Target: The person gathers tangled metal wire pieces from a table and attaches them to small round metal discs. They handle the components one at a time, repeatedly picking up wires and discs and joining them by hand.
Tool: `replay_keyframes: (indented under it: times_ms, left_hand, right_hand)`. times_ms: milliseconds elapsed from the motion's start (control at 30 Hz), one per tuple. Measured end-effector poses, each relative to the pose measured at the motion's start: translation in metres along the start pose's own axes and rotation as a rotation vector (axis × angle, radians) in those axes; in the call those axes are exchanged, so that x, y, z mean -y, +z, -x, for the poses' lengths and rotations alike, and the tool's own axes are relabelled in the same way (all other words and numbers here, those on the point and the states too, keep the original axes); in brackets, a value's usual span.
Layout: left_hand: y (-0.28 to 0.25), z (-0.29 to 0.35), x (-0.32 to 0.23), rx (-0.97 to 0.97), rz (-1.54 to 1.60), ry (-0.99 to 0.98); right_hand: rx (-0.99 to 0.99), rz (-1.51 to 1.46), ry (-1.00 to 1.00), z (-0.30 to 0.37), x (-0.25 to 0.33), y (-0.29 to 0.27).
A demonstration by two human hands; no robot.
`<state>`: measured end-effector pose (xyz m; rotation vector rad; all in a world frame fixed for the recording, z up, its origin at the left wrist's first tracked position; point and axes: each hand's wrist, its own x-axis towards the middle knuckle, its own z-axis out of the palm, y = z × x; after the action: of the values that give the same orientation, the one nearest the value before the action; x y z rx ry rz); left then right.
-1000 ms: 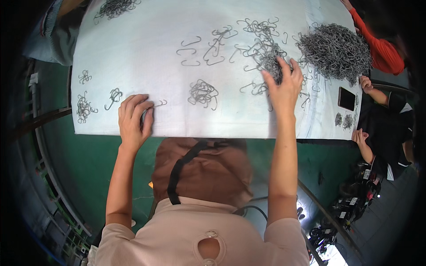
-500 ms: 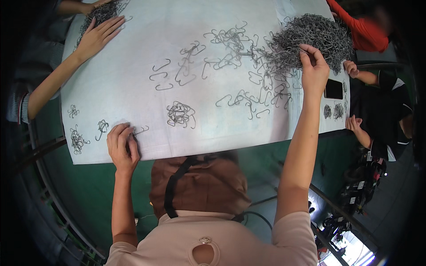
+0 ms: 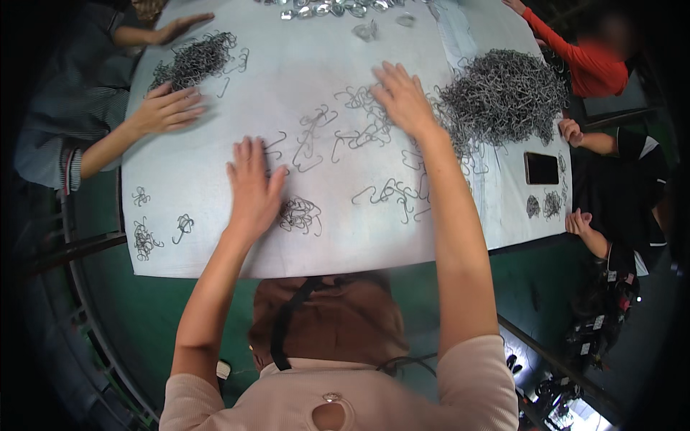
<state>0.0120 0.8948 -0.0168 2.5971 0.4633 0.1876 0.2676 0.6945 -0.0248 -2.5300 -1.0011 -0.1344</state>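
The right hand (image 3: pixel 405 100) has gone from the big pile (image 3: pixel 507 97) by the right edge of the table (image 3: pixel 359 258) to the loose hooks (image 3: pixel 370 133) nearer the middle. The left hand (image 3: pixel 251 190) has gone from the near edge up past the round heap (image 3: pixel 300 215). The view has shifted too, so shiny things (image 3: pixel 323 10) now show along the far edge.

A thin bunch (image 3: pixel 313 129) of hooks lies between the two hands. Its long way runs from near to far, leaning a bit to the right at the far end. It is just to the right of the left hand, which is nearer to it than the right hand is.

The left hand is open, palm down, with its fingers toward the far edge. Single hooks lie right beside its fingers and thumb. The right hand is open too, spread over the far end of the loose hooks. I see nothing held in either, but cannot tell if they touch any hooks.
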Motion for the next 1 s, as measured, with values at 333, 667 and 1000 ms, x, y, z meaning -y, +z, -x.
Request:
replay_keyframes:
  times_ms: [333, 667, 1000]
  left_hand:
    - [0.073, -0.085, -0.093, 0.071, 0.177, 0.524]
    - [0.106, -0.168, -0.17, 0.017, 0.731, 0.518]
    - [0.125, -0.195, -0.218, 0.482, 0.758, 0.464]
  right_hand:
    - [0.019, -0.274, -0.125, 0.094, 0.009, -0.046]
    - [-0.569, -0.012, -0.032, 0.091, -0.006, -0.108]
    - [-0.784, -0.071, 0.215, 0.13, -0.025, -0.082]
